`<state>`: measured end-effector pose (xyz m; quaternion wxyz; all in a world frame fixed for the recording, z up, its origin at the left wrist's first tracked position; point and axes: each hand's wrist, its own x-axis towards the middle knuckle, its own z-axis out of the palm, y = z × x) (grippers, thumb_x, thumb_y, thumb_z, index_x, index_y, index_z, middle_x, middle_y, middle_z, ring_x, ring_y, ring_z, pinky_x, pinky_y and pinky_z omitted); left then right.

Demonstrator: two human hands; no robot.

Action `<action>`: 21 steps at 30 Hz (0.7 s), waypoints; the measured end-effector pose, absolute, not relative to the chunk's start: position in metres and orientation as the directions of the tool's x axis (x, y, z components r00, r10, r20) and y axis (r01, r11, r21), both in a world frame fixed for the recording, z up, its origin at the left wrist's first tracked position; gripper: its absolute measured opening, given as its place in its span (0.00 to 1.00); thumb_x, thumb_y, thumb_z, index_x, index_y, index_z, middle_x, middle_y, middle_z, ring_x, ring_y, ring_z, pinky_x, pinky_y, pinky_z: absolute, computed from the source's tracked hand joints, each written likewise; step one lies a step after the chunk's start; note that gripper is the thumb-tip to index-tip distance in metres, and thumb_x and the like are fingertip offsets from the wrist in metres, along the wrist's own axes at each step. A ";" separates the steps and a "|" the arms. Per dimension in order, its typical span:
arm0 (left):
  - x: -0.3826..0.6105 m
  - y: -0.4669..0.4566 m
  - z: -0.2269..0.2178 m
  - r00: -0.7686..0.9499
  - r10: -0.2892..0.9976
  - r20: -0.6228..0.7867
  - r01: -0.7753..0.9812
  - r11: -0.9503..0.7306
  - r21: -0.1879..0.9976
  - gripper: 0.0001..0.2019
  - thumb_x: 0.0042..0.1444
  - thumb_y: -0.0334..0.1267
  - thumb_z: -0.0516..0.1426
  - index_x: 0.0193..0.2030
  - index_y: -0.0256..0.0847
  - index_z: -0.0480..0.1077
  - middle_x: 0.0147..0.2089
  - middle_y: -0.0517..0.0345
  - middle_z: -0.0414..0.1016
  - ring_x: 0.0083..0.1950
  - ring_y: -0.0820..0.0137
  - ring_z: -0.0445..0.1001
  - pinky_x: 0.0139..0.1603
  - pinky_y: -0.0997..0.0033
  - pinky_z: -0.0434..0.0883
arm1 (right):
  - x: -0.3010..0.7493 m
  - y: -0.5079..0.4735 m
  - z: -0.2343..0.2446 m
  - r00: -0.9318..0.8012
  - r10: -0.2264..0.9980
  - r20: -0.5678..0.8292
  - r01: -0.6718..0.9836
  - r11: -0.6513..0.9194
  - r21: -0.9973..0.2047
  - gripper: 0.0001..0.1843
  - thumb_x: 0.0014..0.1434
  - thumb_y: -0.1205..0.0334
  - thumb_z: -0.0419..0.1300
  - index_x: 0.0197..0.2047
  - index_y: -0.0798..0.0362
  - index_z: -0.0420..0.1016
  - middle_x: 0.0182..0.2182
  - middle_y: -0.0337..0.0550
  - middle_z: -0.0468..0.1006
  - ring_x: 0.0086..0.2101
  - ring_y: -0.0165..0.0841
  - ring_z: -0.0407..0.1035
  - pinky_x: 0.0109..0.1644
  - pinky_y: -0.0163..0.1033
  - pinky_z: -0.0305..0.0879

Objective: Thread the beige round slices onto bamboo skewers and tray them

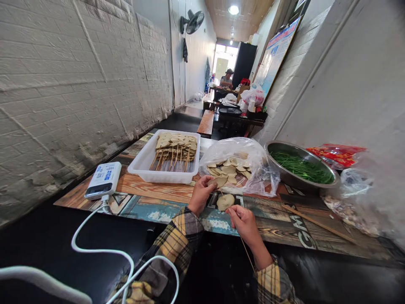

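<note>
My left hand [200, 195] pinches a thin, pale, potato-like slice [219, 182] at the front of the clear plastic bag [261, 171]. Between the fingers of my right hand [245, 223] is a thin wooden skewer [247, 253], its lower end slanting down past the table edge. Another pale slice [225, 202] is threaded on this skewer, just above my right fingertips. The skewer's tip shows near the left hand's slice; whether they touch I cannot tell. Loose slices [228, 169] lie in the opened bag. A white plastic tray [164, 176] holds stacked skewers of slices [176, 145].
A steel bowl [272, 148] of long green vegetables [300, 166] stands right of the bag, near red packaging [337, 154]. One long stick [319, 223] lies at front right. At left, a power bank [103, 179] trails a white cable [104, 252]. Someone sits far back.
</note>
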<state>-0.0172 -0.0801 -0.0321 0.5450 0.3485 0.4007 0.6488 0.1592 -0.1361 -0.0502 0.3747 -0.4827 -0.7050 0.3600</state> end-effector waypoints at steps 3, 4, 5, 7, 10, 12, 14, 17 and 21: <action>-0.017 -0.080 -0.032 -0.151 0.988 0.031 -0.427 -0.093 0.900 0.16 0.39 0.37 0.66 0.35 0.39 0.68 0.31 0.63 0.73 0.29 0.75 0.71 0.33 0.75 0.69 | 0.159 -0.136 -0.050 -0.248 0.952 0.182 0.415 0.274 -0.868 0.20 0.63 0.49 0.52 0.32 0.54 0.76 0.12 0.34 0.68 0.16 0.29 0.61 0.24 0.34 0.56; -0.017 -0.080 -0.032 -0.150 0.988 0.037 -0.422 -0.098 0.901 0.16 0.38 0.37 0.66 0.35 0.39 0.69 0.31 0.63 0.73 0.29 0.75 0.70 0.33 0.75 0.69 | 0.159 -0.136 -0.051 -0.247 0.951 0.184 0.418 0.276 -0.866 0.20 0.63 0.48 0.51 0.32 0.54 0.75 0.12 0.34 0.68 0.16 0.29 0.61 0.24 0.34 0.56; -0.017 -0.080 -0.032 -0.151 0.988 0.044 -0.416 -0.104 0.903 0.15 0.38 0.37 0.66 0.34 0.39 0.69 0.31 0.63 0.73 0.29 0.75 0.70 0.33 0.75 0.68 | 0.159 -0.136 -0.051 -0.247 0.951 0.185 0.421 0.277 -0.864 0.20 0.64 0.48 0.51 0.32 0.54 0.75 0.12 0.34 0.68 0.16 0.29 0.61 0.24 0.34 0.56; -0.017 -0.080 -0.032 -0.160 0.985 0.059 -0.399 -0.119 0.909 0.13 0.38 0.36 0.66 0.33 0.39 0.70 0.30 0.64 0.72 0.29 0.75 0.69 0.32 0.76 0.68 | 0.158 -0.136 -0.050 -0.249 0.951 0.182 0.425 0.276 -0.862 0.20 0.64 0.49 0.51 0.32 0.54 0.75 0.12 0.34 0.68 0.16 0.29 0.62 0.24 0.34 0.56; -0.017 -0.080 -0.032 -0.176 0.982 0.072 -0.378 -0.135 0.916 0.11 0.39 0.34 0.65 0.31 0.39 0.70 0.29 0.63 0.72 0.29 0.75 0.69 0.32 0.76 0.67 | 0.158 -0.136 -0.049 -0.251 0.952 0.175 0.433 0.272 -0.859 0.20 0.64 0.49 0.51 0.31 0.54 0.75 0.12 0.35 0.68 0.16 0.30 0.62 0.24 0.34 0.57; -0.017 -0.080 -0.031 -0.181 0.980 0.080 -0.367 -0.143 0.919 0.10 0.39 0.34 0.64 0.31 0.39 0.71 0.29 0.63 0.72 0.30 0.74 0.69 0.33 0.76 0.66 | 0.157 -0.136 -0.048 -0.249 0.951 0.182 0.440 0.278 -0.854 0.20 0.64 0.50 0.51 0.30 0.54 0.75 0.12 0.35 0.68 0.17 0.30 0.63 0.25 0.34 0.58; -0.018 -0.080 -0.031 -0.190 0.978 0.089 -0.351 -0.152 0.924 0.09 0.40 0.33 0.64 0.31 0.38 0.71 0.29 0.63 0.72 0.30 0.74 0.69 0.33 0.76 0.65 | 0.157 -0.137 -0.047 -0.247 0.952 0.180 0.443 0.276 -0.853 0.20 0.63 0.50 0.51 0.30 0.54 0.75 0.12 0.35 0.68 0.17 0.30 0.63 0.26 0.34 0.59; -0.019 -0.080 -0.032 -0.208 0.974 0.093 -0.326 -0.159 0.932 0.09 0.40 0.33 0.64 0.31 0.39 0.72 0.28 0.63 0.72 0.30 0.74 0.68 0.33 0.76 0.64 | 0.157 -0.137 -0.047 -0.244 0.955 0.168 0.438 0.263 -0.859 0.20 0.63 0.49 0.51 0.30 0.54 0.75 0.12 0.35 0.68 0.16 0.30 0.63 0.25 0.34 0.59; -0.019 -0.081 -0.030 -0.215 0.971 0.105 -0.310 -0.169 0.936 0.08 0.40 0.33 0.64 0.30 0.39 0.72 0.29 0.63 0.72 0.30 0.73 0.68 0.33 0.75 0.64 | 0.157 -0.136 -0.049 -0.247 0.953 0.178 0.434 0.273 -0.859 0.20 0.63 0.50 0.52 0.30 0.54 0.75 0.12 0.34 0.68 0.16 0.29 0.62 0.25 0.34 0.57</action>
